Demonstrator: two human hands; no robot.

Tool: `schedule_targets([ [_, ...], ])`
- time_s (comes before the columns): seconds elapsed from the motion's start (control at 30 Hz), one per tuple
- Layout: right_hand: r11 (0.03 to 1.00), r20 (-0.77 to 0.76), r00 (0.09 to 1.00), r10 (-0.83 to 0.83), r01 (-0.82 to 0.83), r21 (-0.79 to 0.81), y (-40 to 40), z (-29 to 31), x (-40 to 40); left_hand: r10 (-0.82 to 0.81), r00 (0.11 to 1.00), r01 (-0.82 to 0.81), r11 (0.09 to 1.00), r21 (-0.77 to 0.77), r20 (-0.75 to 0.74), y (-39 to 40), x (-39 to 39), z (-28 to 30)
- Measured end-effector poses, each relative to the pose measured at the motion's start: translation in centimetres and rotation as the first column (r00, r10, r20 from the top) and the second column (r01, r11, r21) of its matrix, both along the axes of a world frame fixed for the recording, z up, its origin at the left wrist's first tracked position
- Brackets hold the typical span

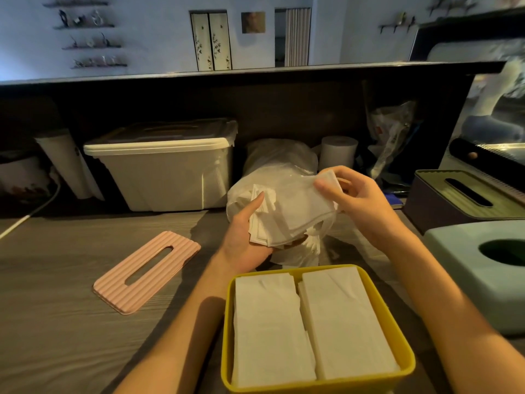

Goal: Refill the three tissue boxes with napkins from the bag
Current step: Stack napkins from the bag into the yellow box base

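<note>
An open yellow tissue box [397, 345] stands at the near edge with two stacks of white napkins [309, 322] side by side in it. Its pink ribbed lid [147, 271] lies flat on the table to the left. Above the box, my left hand [244, 237] holds a bundle of white napkins [289, 214] from below. My right hand [358, 197] pinches the bundle's upper right corner. Behind them sits the clear plastic bag [281, 157]. A pale green box [466, 268] with a round hole and a dark box [443, 206] with a slotted olive lid stand on the right.
A cream storage bin [164, 172] with a lid stands at the back left under a dark shelf. A white paper roll [338, 152] and a crumpled plastic bag [392, 132] are at the back right. A white cable [28, 214] runs along the far left.
</note>
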State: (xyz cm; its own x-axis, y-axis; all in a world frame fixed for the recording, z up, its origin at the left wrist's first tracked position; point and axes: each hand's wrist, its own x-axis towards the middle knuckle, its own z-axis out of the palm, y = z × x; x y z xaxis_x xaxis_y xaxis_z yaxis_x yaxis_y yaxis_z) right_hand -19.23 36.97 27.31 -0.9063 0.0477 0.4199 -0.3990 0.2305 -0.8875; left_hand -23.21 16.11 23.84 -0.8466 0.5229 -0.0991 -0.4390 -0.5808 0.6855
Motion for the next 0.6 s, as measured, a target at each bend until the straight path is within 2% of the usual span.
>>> schedule_targets([
  [0.13, 0.993, 0.045, 0.994, 0.103, -0.1, -0.062, -0.2, 0.8, 0.4, -0.095, 0.994, 0.096, 0.995, -0.035, 0.051, -0.2, -0.1, -0.4],
  [0.27, 0.978, 0.084, 0.982, 0.169, -0.178, 0.111, -0.3, 0.4, 0.5, -0.147, 0.989, 0.148, 0.985, -0.088, 0.015, 0.3, -0.4, -1.5],
  [0.33, 0.96, 0.055, 0.99, 0.128, -0.138, 0.244, -0.4, 0.0, 0.2, -0.176, 0.984, 0.177, 0.978, -0.112, 0.023, 0.6, 0.0, -1.4],
  [0.43, 0.904, -0.072, 0.997, 0.003, 0.028, 0.426, -0.8, -0.9, -0.7, -0.211, 0.977, 0.209, 0.962, -0.177, 0.009, 0.9, 0.3, -1.2],
  [0.6, 0.876, -0.105, 0.984, -0.145, 0.177, 0.449, -0.7, -1.3, -1.2, -0.157, 0.985, 0.133, 0.952, -0.277, -0.069, 1.0, 1.0, -0.3],
])
